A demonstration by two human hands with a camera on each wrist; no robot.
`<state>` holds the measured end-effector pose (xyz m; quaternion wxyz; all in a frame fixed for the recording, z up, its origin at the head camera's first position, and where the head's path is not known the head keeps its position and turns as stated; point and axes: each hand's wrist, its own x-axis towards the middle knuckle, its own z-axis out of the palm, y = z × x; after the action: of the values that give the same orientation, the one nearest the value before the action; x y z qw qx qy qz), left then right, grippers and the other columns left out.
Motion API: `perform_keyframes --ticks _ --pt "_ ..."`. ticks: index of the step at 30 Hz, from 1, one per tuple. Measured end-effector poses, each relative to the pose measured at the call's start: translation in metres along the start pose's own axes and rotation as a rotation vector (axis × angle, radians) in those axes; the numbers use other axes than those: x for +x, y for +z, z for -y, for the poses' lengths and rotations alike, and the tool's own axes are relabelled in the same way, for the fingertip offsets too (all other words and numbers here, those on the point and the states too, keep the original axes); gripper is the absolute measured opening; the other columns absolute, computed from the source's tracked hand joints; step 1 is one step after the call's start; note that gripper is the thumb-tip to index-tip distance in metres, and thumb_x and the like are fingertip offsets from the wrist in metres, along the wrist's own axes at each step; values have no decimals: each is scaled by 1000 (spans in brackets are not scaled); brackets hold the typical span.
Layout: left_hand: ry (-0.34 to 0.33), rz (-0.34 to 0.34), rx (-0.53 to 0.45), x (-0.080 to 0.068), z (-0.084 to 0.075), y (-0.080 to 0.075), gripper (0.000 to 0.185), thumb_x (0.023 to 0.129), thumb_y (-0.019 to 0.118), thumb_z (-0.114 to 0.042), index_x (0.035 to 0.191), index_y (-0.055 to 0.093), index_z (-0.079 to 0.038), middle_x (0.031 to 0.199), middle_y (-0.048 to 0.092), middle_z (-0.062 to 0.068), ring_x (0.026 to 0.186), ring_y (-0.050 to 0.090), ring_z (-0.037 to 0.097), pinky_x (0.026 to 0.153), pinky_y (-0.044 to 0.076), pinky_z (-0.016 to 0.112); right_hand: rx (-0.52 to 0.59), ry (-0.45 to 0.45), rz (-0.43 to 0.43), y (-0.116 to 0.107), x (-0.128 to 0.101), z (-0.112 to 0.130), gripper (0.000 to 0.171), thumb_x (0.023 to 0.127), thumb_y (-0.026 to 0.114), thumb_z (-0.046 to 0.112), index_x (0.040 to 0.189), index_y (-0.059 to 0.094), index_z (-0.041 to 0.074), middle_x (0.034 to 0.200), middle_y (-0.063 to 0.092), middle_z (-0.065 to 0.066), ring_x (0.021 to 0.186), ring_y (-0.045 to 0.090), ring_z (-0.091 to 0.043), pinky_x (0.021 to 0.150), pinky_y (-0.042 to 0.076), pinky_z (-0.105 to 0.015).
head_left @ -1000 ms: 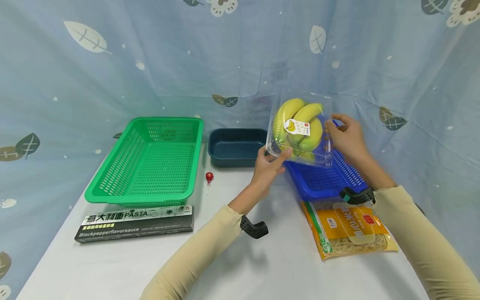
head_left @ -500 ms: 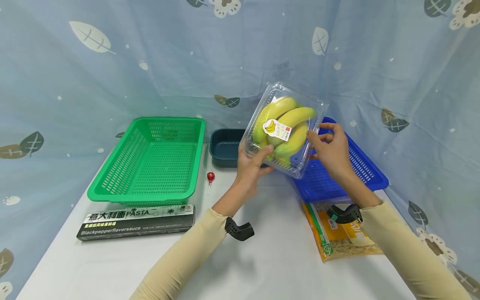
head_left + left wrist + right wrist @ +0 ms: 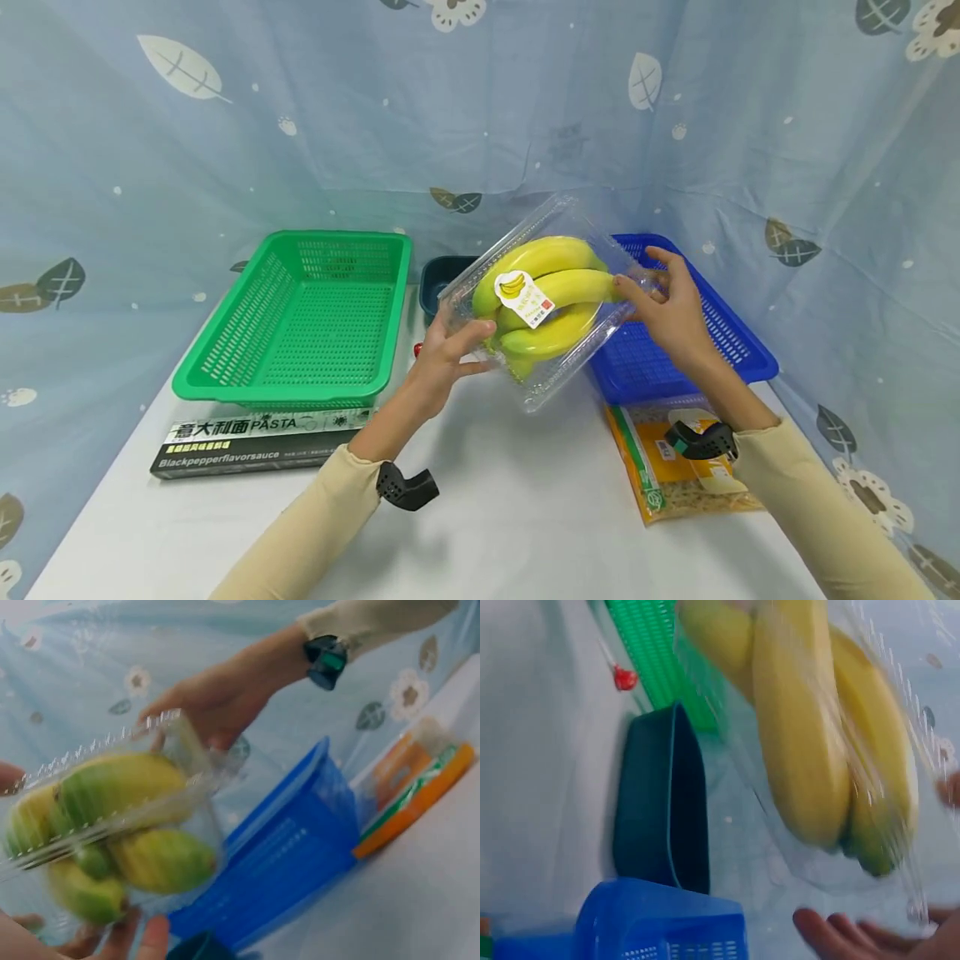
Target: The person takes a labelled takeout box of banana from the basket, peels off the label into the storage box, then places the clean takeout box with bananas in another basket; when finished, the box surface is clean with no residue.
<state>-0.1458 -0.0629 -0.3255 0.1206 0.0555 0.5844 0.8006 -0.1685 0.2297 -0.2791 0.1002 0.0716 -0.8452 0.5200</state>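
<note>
A clear plastic box of bananas with a white label is held tilted above the table, in front of the blue basket. My left hand grips its left corner, thumb over the lid and fingers beneath. At the right end, my right hand holds the edge with the thumb on the lid side. Several yellow-green bananas show through the plastic in the left wrist view. In the right wrist view the right fingers extend below the end of the box.
The green basket stands at left, a pasta box before it. A dark teal bin sits at the back, with a red lollipop nearby. The blue basket is at right, an orange noodle bag in front.
The banana box has moved left and down, away from over the blue basket, and turned so its left end dips. My left hand moved left with it; the right hand shifted slightly left and down.
</note>
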Motion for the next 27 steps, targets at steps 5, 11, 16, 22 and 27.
perform_keyframes --ticks 5,11,16,22,27 --pt "-58 62 107 -15 -6 -19 97 79 67 -36 150 2 -24 144 30 13 120 47 31 84 49 45 44 -183 152 2 -13 -5 59 93 59 17 146 32 20 135 46 -14 118 49 -23 95 43 -35" --pt "-63 49 198 -34 -9 -34 82 83 62 -39 149 14 -26 142 33 13 122 44 33 84 48 44 86 -202 242 13 -32 -6 53 91 58 10 141 40 12 109 60 -18 88 63 -17 73 53 -25" --pt "4 0 188 -48 -9 -41 74 87 61 -36 146 19 -25 139 39 12 123 44 28 93 42 46 63 -123 204 24 -52 -2 55 92 60 15 143 38 17 118 58 -16 103 60 -24 79 52 -26" --pt "115 -27 193 -65 -2 -47 71 88 63 -30 146 22 -32 145 32 9 130 35 20 98 37 49 56 -90 193 36 -74 3 60 93 60 20 145 32 26 126 54 -12 112 55 -28 81 52 -32" --pt "135 -24 210 -78 7 -51 69 90 61 -26 147 22 -31 143 36 7 125 42 24 95 41 47 91 -60 180 50 -95 3 61 91 62 19 145 33 25 122 57 -11 109 57 -26 74 54 -31"
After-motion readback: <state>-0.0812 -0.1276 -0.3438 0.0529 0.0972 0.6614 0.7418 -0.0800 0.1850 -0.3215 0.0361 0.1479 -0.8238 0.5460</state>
